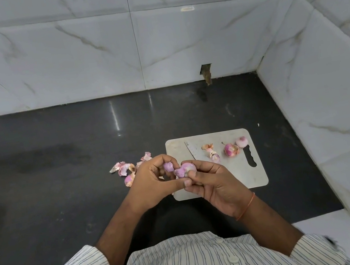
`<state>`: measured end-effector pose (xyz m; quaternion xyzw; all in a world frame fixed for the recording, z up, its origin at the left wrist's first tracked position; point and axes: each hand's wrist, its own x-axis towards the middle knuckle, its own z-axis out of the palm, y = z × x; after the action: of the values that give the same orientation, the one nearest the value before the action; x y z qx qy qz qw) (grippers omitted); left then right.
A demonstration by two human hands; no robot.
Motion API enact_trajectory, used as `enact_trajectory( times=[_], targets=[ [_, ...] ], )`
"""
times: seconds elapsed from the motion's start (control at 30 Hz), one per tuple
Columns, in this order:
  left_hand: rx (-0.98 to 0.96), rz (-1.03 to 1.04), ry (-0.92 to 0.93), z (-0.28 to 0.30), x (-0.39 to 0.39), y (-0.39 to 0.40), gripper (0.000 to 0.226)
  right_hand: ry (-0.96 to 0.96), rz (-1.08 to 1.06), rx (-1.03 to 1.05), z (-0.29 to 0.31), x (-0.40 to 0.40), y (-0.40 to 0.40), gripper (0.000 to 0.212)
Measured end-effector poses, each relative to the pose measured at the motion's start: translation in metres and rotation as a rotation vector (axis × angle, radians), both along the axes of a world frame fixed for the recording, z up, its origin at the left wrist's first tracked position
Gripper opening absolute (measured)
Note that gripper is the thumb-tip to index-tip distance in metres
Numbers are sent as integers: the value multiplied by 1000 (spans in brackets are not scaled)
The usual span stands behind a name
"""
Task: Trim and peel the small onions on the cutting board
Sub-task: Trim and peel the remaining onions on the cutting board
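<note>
Above the near left corner of the cutting board (244, 180), both hands meet over the dark counter (60, 174): the left hand (152, 182) curls its fingers round a small peeled onion (168, 167), and the right hand (215, 183) pinches a larger onion (186, 169) that touches the first. On the board lie a knife (190, 153), a peel scrap (207, 147) and three more onions (231, 149), while a heap of peels (127, 169) sits on the counter just left of the board.

A home kitchen: glossy black stone counter (57, 152), white marble-veined wall tiles (87, 54), grey rectangular plastic cutting board (235, 180).
</note>
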<state>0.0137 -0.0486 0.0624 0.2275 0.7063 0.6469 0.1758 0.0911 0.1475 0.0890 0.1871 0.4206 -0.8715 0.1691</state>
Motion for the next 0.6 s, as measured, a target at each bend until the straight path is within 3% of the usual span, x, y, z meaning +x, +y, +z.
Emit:
enact_trajectory(
  times=[0.13, 0.33, 0.5, 0.6],
  targets=[
    [-68, -11, 15, 1, 3, 4, 23, -14, -47, -13, 0, 0, -1, 37],
    [-51, 69, 53, 4, 3, 8, 22, -85, -89, -38, 1, -2, 2, 27],
    [-112, 83, 124, 4, 0, 5, 14, -130, -45, 49, 0, -3, 6, 15],
    [-120, 51, 176, 4, -2, 2, 9, -113, 20, 193, 2, -6, 10, 23]
  ],
)
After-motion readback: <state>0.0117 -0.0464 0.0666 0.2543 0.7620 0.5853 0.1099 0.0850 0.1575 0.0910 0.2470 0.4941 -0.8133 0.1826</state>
